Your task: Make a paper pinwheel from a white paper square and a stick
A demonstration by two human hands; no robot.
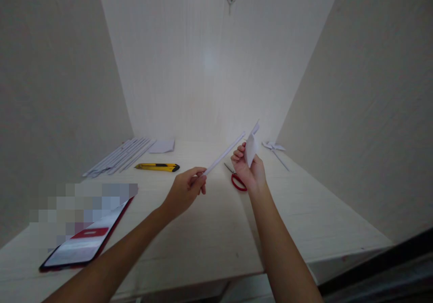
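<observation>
While the left hand pinches the near end of a slim, rolled white paper stick between thumb and fingers, the right hand has its fingers curled round a folded, pointed piece of white paper; this piece is held up above the red-handled metal scissors, which lie on the pale wood-grain tabletop; the stick slants up from left of the scissors, its far end just beside the folded paper, though whether the two touch I cannot tell.

One piece looks finished, judging by its form: a white paper pinwheel with a stick rests to the right of the scissors and farther back; the pair in hand seems only partway along, the paper folded and the stick rolled, with no join between them to be seen; most of the material looks unused, since a row of loose white paper sticks lies far to the left of the scissors, with a flat white paper piece beside it; left of the scissors also lie a yellow-and-black utility knife and, nearer the viewer, a red-edged touchscreen device.
</observation>
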